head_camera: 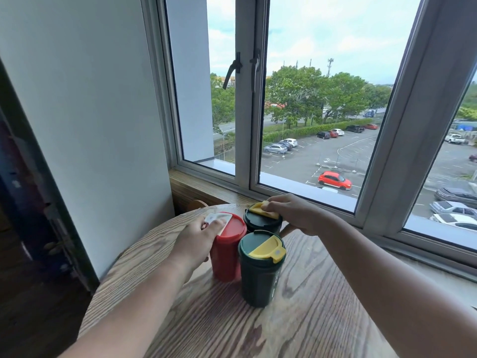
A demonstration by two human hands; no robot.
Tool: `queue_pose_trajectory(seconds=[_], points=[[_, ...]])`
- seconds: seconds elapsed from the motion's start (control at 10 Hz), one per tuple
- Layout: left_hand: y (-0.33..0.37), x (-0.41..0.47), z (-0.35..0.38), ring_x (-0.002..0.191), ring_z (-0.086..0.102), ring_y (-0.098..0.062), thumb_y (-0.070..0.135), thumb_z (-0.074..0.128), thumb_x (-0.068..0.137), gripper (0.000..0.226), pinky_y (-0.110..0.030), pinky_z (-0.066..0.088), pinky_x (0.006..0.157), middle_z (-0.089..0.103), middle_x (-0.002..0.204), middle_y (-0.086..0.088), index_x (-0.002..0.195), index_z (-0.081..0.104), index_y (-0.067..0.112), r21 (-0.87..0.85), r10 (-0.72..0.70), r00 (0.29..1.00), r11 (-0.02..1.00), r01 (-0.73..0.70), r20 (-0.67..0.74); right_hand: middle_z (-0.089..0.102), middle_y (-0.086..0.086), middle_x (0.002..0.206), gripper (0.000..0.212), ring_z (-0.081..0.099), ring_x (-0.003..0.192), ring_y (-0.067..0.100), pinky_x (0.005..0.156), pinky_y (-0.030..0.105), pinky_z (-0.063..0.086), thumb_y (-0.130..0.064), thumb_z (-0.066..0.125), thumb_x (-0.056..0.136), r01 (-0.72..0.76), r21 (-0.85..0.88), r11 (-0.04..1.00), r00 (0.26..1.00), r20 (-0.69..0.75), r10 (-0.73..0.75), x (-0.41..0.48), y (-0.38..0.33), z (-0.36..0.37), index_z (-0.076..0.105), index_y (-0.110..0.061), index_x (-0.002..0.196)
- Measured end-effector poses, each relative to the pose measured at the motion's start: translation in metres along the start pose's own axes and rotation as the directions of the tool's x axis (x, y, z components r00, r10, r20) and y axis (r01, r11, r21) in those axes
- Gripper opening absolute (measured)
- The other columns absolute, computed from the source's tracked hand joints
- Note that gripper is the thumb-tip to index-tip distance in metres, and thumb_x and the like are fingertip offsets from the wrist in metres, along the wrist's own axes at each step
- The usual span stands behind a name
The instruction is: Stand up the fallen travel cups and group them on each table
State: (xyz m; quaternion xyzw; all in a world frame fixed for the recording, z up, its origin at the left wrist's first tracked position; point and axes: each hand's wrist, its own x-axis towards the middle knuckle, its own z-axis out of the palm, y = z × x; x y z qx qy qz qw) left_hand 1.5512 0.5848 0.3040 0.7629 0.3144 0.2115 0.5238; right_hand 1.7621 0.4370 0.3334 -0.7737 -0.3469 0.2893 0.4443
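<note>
Three travel cups stand upright and close together on the round wooden table (296, 319). The red cup (227, 251) with a white lid flap is on the left, and my left hand (196, 239) wraps its left side with the thumb on the flap. The far dark green cup (260, 220) has a yellow flap; my right hand (294, 213) holds it from the right with fingers on its lid. The near dark green cup (260, 270), also with a yellow flap, stands in front, touched by neither hand.
A wooden window sill (206, 189) runs just behind the table, under a large closed window (247, 99). A white wall (90, 125) stands on the left, with a dark doorway (25, 202) beside it. The table's left edge drops to a dark floor.
</note>
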Motion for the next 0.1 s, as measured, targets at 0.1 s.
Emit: queue_pose_trajectory(seconds=[0.1], points=[[0.0063,-0.0015,-0.0022,0.107,0.064,-0.024,0.063,0.057,0.086,0.055,-0.05,0.058,0.09,0.07,0.118,0.0,0.128,0.065,0.028,-0.001,-0.001,0.998,1.0,0.001,-0.058,0.073,0.017,0.109,0.029,0.067,0.093,0.024,0.075,0.046,0.062,-0.039,0.06,0.098,-0.002,-0.033,0.999,0.999,-0.047,0.0,-0.0021,-0.003,0.002,0.073,-0.018,0.113]])
